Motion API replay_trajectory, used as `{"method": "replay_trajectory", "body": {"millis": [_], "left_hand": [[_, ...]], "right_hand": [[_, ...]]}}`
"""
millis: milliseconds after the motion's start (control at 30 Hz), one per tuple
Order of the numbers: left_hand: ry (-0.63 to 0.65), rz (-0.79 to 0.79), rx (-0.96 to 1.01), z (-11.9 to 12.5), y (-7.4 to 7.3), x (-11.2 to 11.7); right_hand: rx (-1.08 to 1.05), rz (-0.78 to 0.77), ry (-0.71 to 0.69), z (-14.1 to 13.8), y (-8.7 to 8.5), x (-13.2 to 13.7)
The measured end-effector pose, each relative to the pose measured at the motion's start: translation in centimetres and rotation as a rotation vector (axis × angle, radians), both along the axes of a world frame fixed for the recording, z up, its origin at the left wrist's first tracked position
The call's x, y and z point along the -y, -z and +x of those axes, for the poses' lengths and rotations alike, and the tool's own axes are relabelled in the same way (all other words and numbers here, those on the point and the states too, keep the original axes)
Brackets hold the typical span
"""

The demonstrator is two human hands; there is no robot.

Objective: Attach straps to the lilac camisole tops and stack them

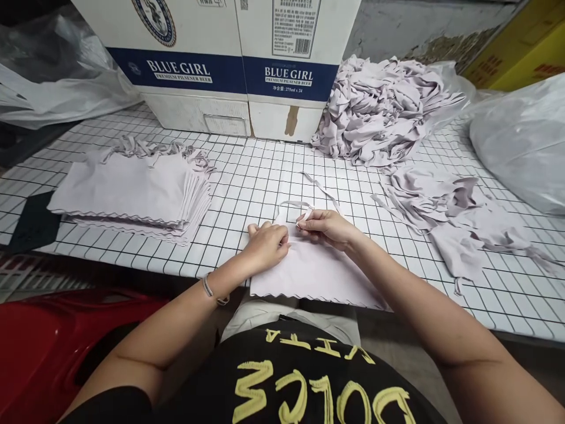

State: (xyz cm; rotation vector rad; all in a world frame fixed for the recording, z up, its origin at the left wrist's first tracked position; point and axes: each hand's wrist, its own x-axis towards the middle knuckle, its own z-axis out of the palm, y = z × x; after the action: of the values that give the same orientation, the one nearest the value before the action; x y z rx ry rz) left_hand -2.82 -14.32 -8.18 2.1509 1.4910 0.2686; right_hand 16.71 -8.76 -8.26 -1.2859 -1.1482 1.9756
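Observation:
A pale lilac camisole-like garment (318, 274) with a wavy hem lies flat at the table's front edge, hem toward me. My left hand (268, 244) rests on its upper left part, fingers curled and pressed together on the fabric. Above the garment's top edge, my right hand (324, 227) pinches a thin fabric strap (304, 217) between thumb and fingers. The strap loops over toward the left hand. Another thin strap (321, 187) trails across the table just beyond the right hand. What lies under the left fingertips is hidden.
A neat stack of similar garments (123, 188) lies at left. A white and blue beer carton (194, 73) stands behind. At back right is a crumpled garment heap (379, 112), with looser pieces (459, 218) nearer. A plastic bag (525, 141) bulges at far right on the checked tablecloth (247, 171).

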Motion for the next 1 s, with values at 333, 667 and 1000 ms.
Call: {"method": "replay_trajectory", "body": {"millis": [333,667,1000], "left_hand": [[-0.113,-0.045,0.120,0.2,1.0,0.6],[-0.217,-0.041,0.203,0.7,0.8,1.2],[-0.201,-0.040,0.221,0.7,1.8,1.3]], "right_hand": [[0.092,0.138,0.010,-1.0,0.4,2.3],[0.182,0.260,-0.054,-0.9,1.3,2.9],[0.213,0.329,-0.039,-0.8,1.6,3.5]]}}
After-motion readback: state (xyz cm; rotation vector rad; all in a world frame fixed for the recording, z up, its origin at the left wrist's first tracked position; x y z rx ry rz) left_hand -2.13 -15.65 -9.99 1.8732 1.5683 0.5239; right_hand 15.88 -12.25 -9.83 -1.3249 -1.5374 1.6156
